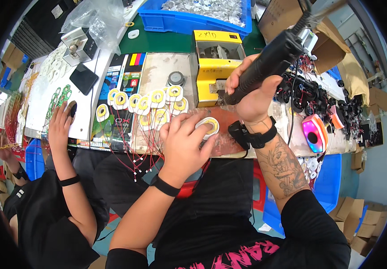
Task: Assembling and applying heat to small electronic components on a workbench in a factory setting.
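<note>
My right hand (pixel 258 101) is wrapped round a thick black corded electric screwdriver (pixel 269 60), held slantwise with its lower end toward the yellow box-shaped machine (pixel 202 80). The driver's tip is not plain to see. Below it, my left hand (pixel 184 143) pinches a white rounded piece with a yellow ring (pixel 211 127) against a reddish-brown mat (pixel 229 132). Left of that hand lie several similar white pieces (pixel 157 98) with yellow rings, their thin red wires (pixel 135 154) hanging over the table edge. A round grey-black part (pixel 176 79) sits behind them.
A blue bin (pixel 193 27) of white parts stands at the back. On the right are a pink-and-blue lit device (pixel 314 134), black parts (pixel 301 94) and a cardboard box (pixel 283 20). At left, a co-worker's hand (pixel 60 127) rests near a black phone (pixel 84 79).
</note>
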Tool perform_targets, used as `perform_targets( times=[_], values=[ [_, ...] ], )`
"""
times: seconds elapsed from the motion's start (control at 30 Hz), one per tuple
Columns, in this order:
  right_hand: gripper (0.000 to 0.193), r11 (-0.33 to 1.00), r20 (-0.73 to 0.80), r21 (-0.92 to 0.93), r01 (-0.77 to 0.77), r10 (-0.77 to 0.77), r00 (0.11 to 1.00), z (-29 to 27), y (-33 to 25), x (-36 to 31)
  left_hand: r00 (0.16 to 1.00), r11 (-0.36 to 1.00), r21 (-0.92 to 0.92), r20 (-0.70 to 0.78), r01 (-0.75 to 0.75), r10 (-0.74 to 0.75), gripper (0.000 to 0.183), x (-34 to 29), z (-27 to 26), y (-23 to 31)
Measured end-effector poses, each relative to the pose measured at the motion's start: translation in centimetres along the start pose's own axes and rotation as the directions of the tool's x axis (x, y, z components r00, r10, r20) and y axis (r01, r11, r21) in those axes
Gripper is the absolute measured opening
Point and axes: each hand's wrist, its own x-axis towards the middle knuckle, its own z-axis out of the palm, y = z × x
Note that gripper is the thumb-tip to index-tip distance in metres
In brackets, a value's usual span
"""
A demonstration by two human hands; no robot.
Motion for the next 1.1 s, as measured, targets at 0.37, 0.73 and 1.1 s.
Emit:
perform_targets(
  times=[0.37, 0.73, 1.1],
  values=[
    [0.094, 0.989, 0.004, 0.128, -0.077, 0.077, 0.997, 1.4, -0.2, -3.4, 1.0, 1.0, 0.009, -0.017, 0.001, -0.001, 0.02, -0.8, 1.0, -0.5],
    [0.097, 0.95, 0.081, 0.264, -0.168, 0.152, 0.985, 2.0, -3.2, -4.0, 0.994, 0.992, -0.101, -0.064, 0.081, -0.088, 0.029, -0.1, -0.8, 0.3],
    [0.1, 0.975, 0.074, 0.196, -0.105, 0.092, 0.993, 3.2, -5.1, -4.5, 0.992, 0.99, -0.139, -0.123, 0.014, -0.031, 0.014, 0.4, -0.7, 1.0]
  ],
)
